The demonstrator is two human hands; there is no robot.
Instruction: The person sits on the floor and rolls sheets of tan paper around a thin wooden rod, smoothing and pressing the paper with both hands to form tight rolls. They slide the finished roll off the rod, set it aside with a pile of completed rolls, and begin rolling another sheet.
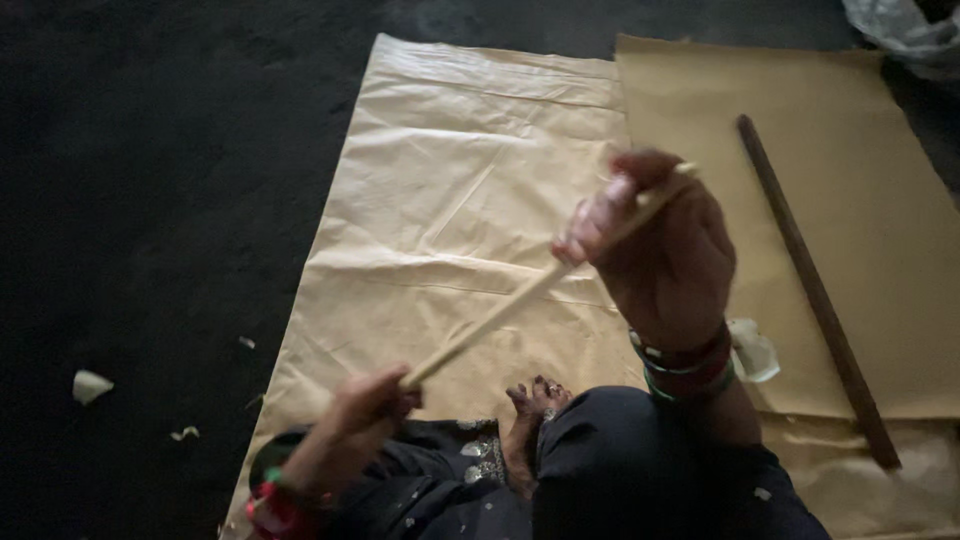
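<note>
We note thin pale stick (520, 300) clenched at both ends | left grip (365, 400) low and near | right grip (650, 230) high and far | axis diagonal between them, above tan paper sheet (450, 200).

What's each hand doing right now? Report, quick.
Left hand: closed on the lower end of the thin rolled paper stick.
Right hand: closed on its upper end.

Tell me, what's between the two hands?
A thin pale stick spans the gap from the left hand to the right hand, above the tan paper sheet, in the head view.
</note>
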